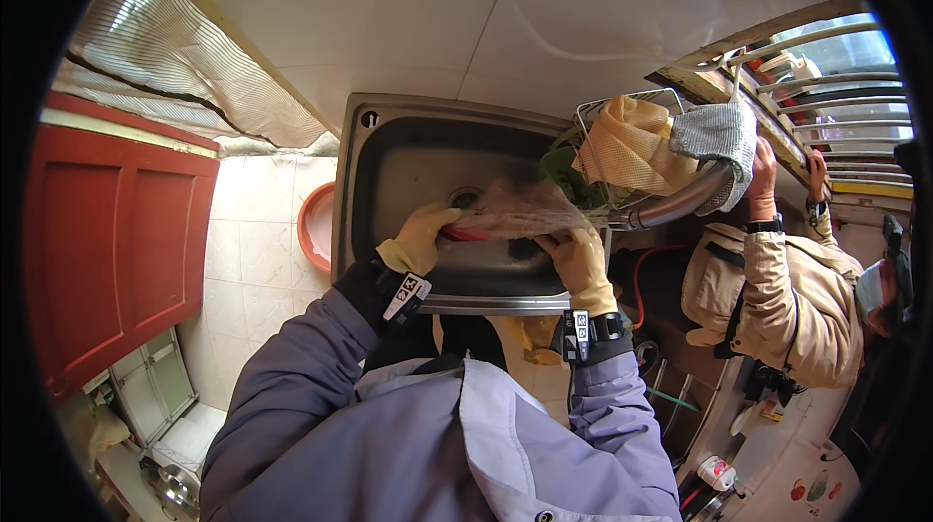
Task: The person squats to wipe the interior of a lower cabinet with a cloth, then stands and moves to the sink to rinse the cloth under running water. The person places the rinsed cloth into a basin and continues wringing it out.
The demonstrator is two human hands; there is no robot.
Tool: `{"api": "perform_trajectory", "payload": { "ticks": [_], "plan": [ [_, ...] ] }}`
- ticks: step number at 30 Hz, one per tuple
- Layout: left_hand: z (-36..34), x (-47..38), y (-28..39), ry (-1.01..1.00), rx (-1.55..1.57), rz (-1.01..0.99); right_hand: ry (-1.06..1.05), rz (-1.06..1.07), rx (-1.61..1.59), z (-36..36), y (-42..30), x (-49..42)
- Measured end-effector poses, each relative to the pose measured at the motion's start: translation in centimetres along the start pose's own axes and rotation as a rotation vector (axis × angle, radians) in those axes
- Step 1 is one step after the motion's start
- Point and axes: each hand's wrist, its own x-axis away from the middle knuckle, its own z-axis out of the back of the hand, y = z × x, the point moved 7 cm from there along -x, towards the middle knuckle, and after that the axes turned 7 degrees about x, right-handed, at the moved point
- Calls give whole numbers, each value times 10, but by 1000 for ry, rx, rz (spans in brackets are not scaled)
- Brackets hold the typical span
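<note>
Over a stainless steel sink [408, 165], my left hand [420, 239] and my right hand [579, 259] wear pale yellow rubber gloves. Between them is a wet, brownish-pink cloth [521, 212], blurred in part. My left hand grips its left end, beside a red piece [466, 233] whose kind I cannot tell. The fingers of my right hand close on the cloth's right end, near the water falling from the sink's edge side. The drain [463, 197] shows just behind the cloth.
At the sink's right stands a wire rack [667, 93] with a yellow cloth [634, 146]; a grey cloth [718, 143] hangs over a metal pipe [681, 201]. Another person [794, 289] in a tan jacket is at the right, hands by the window bars. An orange basin [313, 230] is on the floor, left.
</note>
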Motion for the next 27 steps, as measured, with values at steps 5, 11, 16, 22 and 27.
{"api": "perform_trajectory", "payload": {
  "ticks": [5,11,16,22,27],
  "plan": [
    [-24,-1,-20,7,382,138,-169,142,308,-24,-20,10],
    [-71,-74,15,160,1121,214,-103,442,1519,-22,-31,25],
    [-76,-79,18,351,-166,-206,132,23,329,7,-7,18],
    [-138,-91,18,-88,2189,348,160,422,926,-57,12,11],
    [-103,-77,35,64,1569,297,277,215,780,-24,37,-21]
  ]
}}
